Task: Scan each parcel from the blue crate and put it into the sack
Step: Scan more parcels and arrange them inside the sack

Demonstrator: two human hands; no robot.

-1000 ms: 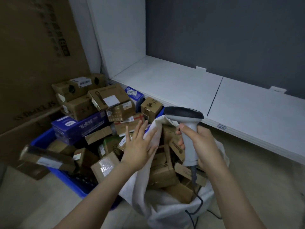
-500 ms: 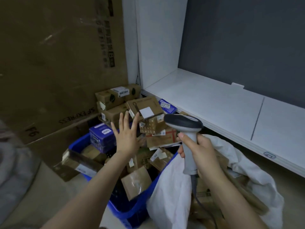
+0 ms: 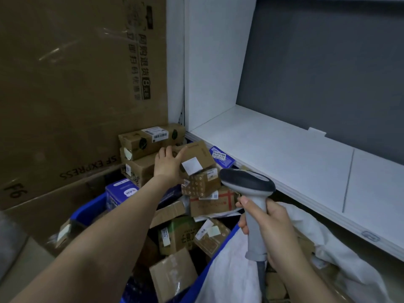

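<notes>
The blue crate point(image 3: 88, 212) is heaped with cardboard parcels. My left hand point(image 3: 167, 164) reaches to the back of the pile and grips a flat brown parcel with a white label point(image 3: 197, 157), thumb on its top face, fingers over its left edge. My right hand point(image 3: 267, 228) holds a grey barcode scanner point(image 3: 249, 188) by its handle, head pointing left over the crate. The white sack point(image 3: 231, 265) stands open at lower right, against the crate, with boxes inside.
A large brown SF Express carton point(image 3: 72, 88) leans behind the crate on the left. A white shelf point(image 3: 284, 154) with a grey back panel runs along the right. A blue box point(image 3: 121, 191) and a small blue packet point(image 3: 220, 157) lie among the parcels.
My left hand left the sack's rim, moved up and away over the crate, and closed on the labelled flat parcel. My view swung left toward the crate; the scanner stayed in my right hand.
</notes>
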